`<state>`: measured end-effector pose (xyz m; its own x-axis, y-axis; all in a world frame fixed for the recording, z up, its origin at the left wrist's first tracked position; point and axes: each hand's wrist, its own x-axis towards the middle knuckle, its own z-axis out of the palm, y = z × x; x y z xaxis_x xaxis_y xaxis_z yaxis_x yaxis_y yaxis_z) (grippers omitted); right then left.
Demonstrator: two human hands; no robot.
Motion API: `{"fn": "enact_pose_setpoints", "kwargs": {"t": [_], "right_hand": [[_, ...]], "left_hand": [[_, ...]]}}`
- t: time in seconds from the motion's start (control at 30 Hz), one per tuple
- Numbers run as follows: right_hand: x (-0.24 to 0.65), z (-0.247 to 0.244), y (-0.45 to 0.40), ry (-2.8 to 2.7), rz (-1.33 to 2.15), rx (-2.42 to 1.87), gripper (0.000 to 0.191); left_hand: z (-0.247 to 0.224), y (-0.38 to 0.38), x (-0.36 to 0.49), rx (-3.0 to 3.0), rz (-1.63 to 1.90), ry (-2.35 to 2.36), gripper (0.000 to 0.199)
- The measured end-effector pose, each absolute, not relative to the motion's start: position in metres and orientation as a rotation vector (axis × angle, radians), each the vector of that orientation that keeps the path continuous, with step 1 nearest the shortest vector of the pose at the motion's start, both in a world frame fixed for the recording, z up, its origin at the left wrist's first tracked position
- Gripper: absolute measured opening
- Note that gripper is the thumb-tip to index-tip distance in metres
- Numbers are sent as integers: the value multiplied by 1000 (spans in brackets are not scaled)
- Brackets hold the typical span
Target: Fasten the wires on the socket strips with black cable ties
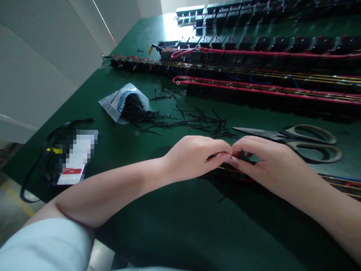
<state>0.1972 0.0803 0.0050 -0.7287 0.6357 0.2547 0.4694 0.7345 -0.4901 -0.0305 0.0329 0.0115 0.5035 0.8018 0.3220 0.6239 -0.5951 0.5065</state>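
Note:
My left hand (197, 156) and my right hand (263, 154) meet at the fingertips over the green table (180, 226). Both hands are closed in a pinch, and what lies between the fingers is too small and hidden to name. Beneath and to the right of them runs a wired strip (338, 182) with yellow and red wires, largely covered by my right hand and forearm. Scissors (282, 135) lie just behind my right hand, blades pointing left. Loose black cable ties (203, 118) are scattered behind my hands.
An open plastic bag (114, 103) of black ties lies at the left centre. A white and red object (76, 162), partly blurred out, sits beside a black cable (36, 169) near the left edge. Long assemblies with red wires (254, 86) and black blocks (279, 43) fill the back right.

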Motion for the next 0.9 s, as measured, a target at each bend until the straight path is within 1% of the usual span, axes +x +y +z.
{"fn": "enact_pose_setpoints", "kwargs": {"t": [0.1, 0.27, 0.53, 0.9], "right_hand": [[196, 6, 80, -2530, 561, -860, 15], [194, 15, 74, -2513, 583, -814, 5], [195, 19, 68, -2460, 509, -747, 8], [195, 17, 65, -2435, 387, -697, 10]], "left_hand": [[10, 33, -30, 2470, 778, 1214, 18], [6, 30, -29, 2532, 846, 1220, 21], [12, 31, -30, 2314, 817, 1216, 20], [11, 31, -28, 2244, 826, 1213, 22]]}}
